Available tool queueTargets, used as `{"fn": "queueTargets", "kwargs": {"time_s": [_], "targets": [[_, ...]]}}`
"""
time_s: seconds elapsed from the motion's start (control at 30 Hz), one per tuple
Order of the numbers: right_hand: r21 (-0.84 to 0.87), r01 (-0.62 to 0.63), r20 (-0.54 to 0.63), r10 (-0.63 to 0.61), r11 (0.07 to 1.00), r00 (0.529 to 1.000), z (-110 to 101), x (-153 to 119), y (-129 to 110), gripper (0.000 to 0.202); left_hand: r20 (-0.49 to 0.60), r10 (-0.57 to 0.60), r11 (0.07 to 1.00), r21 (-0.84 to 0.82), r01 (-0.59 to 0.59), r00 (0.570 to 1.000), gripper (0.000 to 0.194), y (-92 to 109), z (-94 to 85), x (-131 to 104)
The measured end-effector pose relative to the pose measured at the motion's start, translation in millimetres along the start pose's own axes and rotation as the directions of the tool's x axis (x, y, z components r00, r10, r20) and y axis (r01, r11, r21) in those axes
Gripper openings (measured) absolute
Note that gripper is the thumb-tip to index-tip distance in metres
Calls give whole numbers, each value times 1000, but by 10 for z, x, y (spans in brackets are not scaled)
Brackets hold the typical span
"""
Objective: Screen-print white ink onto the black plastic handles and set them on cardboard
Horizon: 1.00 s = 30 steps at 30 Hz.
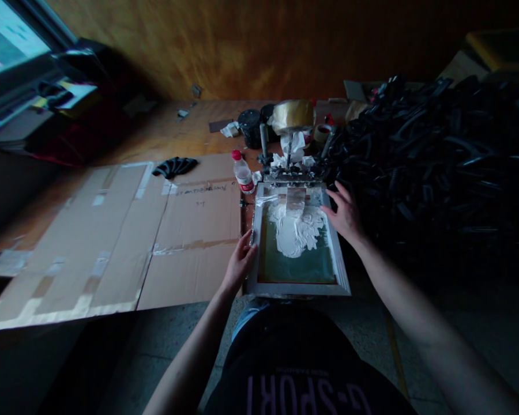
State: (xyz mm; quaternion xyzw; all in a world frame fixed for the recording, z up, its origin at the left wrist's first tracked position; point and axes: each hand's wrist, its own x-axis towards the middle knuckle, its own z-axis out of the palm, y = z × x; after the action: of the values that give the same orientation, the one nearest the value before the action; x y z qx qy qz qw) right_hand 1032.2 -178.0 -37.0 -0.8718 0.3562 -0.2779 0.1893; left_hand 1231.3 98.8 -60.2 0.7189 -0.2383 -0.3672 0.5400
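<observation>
A screen-printing frame [342, 271] with a pale metal border and green mesh [298, 271] lies in front of me. Thick white ink [292, 233] is spread over the upper half of the mesh, and a squeegee [296, 200] rests at the far end of it. At the left border, my left hand [240, 264] has its fingers and thumb closed around the edge. My right hand [346, 214] is at the right border with fingers spread, thumb and fingertips over the edge; whether they touch it is unclear. The frame joins a hinged clamp [292, 177] at its back.
Flattened cardboard [194, 219] covers the table on the left, with several black curved parts [175, 167] on it. A red-capped bottle [243, 173] stands beside the frame. Behind are a black tub [249, 128] and a tape roll [322, 134]. A large heap of black parts [436, 161] fills the right.
</observation>
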Motion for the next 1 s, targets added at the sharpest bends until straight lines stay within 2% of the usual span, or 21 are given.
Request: {"fn": "queueTargets", "kwargs": {"time_s": [0.03,0.1,0.2,0.27,0.3,0.37,0.43,0.47,0.5,0.53,0.57,0.63,0.67,0.7,0.83,0.87,0.93,1.0], "targets": [[-34,83,-1,-84,996,997,40,87,-133,53,-6,-15,1000,27,15,1000,72,-130,25,45],[-100,211,94,-202,972,975,160,223,-419,57,-14,-25,996,87,27,1000,70,-320,59,130],[-177,224,319,-159,958,934,323,250,-700,29,-9,-27,989,142,28,1000,66,-434,63,197],[-198,248,413,-149,948,899,357,113,-739,12,-20,-43,985,166,46,999,63,-441,54,200],[-189,296,442,-188,936,877,345,5,-725,8,-28,-52,984,171,56,998,62,-437,51,195],[-128,440,489,-330,889,807,274,-235,-669,12,-39,-61,984,167,67,997,60,-430,52,184],[-25,568,538,-468,822,701,172,-426,-615,20,-40,-58,986,152,64,997,60,-432,59,179],[27,603,558,-512,798,653,127,-478,-599,23,-42,-53,988,146,59,998,60,-435,63,179],[67,614,569,-536,786,624,93,-501,-592,23,-46,-48,988,142,54,998,60,-437,66,180],[84,608,567,-539,790,623,75,-499,-592,22,-51,-45,989,138,51,998,59,-437,68,180],[73,588,547,-525,806,652,73,-484,-599,19,-53,-42,990,132,48,998,60,-434,68,180],[-8,542,469,-476,840,744,107,-466,-616,15,-46,-44,994,102,49,998,62,-421,68,175],[-50,533,427,-465,844,776,132,-481,-621,15,-40,-49,995,80,52,998,63,-413,68,171],[-76,539,398,-470,839,788,154,-515,-622,17,-34,-54,997,58,56,998,65,-405,69,167],[15,583,417,-535,813,735,173,-641,-610,17,-27,-67,998,19,67,997,67,-357,76,156],[39,556,415,-520,830,747,170,-603,-621,14,-25,-76,997,12,76,997,68,-328,73,150],[58,468,370,-454,882,810,170,-393,-670,15,-4,-105,994,-22,104,995,73,-229,54,124],[51,365,295,-363,930,884,158,-42,-715,34,33,-115,991,-66,116,993,78,-61,15,76]]}}
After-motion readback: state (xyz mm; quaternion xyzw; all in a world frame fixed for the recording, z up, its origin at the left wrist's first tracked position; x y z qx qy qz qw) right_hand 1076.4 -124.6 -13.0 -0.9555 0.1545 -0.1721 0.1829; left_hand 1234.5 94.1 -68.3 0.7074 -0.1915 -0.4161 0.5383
